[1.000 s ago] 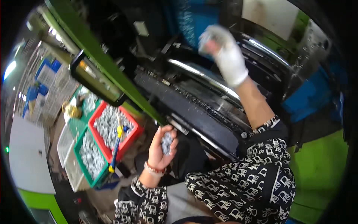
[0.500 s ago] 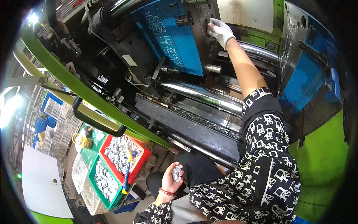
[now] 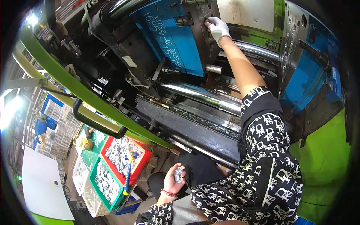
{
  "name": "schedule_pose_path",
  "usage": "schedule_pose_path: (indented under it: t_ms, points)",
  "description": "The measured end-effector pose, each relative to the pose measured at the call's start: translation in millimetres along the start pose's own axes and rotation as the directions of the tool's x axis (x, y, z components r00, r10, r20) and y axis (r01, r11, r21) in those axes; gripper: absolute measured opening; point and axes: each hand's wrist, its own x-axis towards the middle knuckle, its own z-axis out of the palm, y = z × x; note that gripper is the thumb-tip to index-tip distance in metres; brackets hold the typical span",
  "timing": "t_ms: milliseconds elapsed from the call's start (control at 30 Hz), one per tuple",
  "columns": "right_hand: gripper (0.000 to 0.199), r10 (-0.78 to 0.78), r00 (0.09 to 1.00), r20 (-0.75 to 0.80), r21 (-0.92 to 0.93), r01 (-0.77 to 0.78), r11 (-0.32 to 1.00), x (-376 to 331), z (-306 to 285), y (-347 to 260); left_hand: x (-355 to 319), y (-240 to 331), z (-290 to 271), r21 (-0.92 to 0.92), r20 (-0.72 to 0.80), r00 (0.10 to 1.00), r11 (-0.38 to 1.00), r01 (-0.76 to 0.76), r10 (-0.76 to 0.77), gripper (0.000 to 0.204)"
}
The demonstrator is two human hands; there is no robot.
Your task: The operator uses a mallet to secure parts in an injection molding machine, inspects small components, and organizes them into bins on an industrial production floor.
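Right hand (image 3: 218, 27) fingertips perhaps mould-hidden (image 3: 202, 41)

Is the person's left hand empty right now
No, the left hand holds a small cluster of silvery metal parts down by the person's lap.

We see the right hand (image 3: 218, 28) against the mould block (image 3: 176, 37), above the steel bar (image 3: 202, 95). The left hand (image 3: 173, 180) holds metal parts (image 3: 179, 174) right of two parts-filled crates (image 3: 125, 157).
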Motion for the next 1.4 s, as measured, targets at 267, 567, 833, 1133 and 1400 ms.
schedule_pose_path:
  t_ms: [267, 567, 833, 1133, 1400]
  points:
    - [0.028, 0.034, 0.96, -0.279, -0.038, -0.046, 0.998, -16.0, 31.1, -0.1, 0.3, -1.7, -11.6, -0.042, -0.006, 1.0, 0.999, -0.007, 0.007, 0.018]
    - [0.034, 0.053, 0.997, -0.064, -0.331, -0.071, 0.941, -35.6, -8.9, -33.2, -1.6, 13.6, 19.1, 0.044, 0.007, 0.999, 0.998, -0.046, 0.046, 0.019]
    - [0.035, -0.486, 0.612, 0.623, 0.389, 0.297, 0.872, -206.8, -28.4, -150.9, 2.8, 52.3, 74.5, -0.106, 0.258, 0.954, 0.986, -0.127, 0.151, 0.043]
    - [0.031, -0.589, 0.008, 0.808, 0.57, 0.242, 0.785, -273.8, -20.3, -182.8, -7.9, 55.3, 105.3, -0.192, 0.354, 0.929, 0.981, -0.039, 0.106, 0.056]
    - [0.028, -0.589, 0.161, 0.792, 0.552, 0.222, 0.804, -277.8, -18.3, -170.3, -7.8, 51.9, 101.2, -0.221, 0.316, 0.937, 0.972, -0.081, 0.15, 0.041]
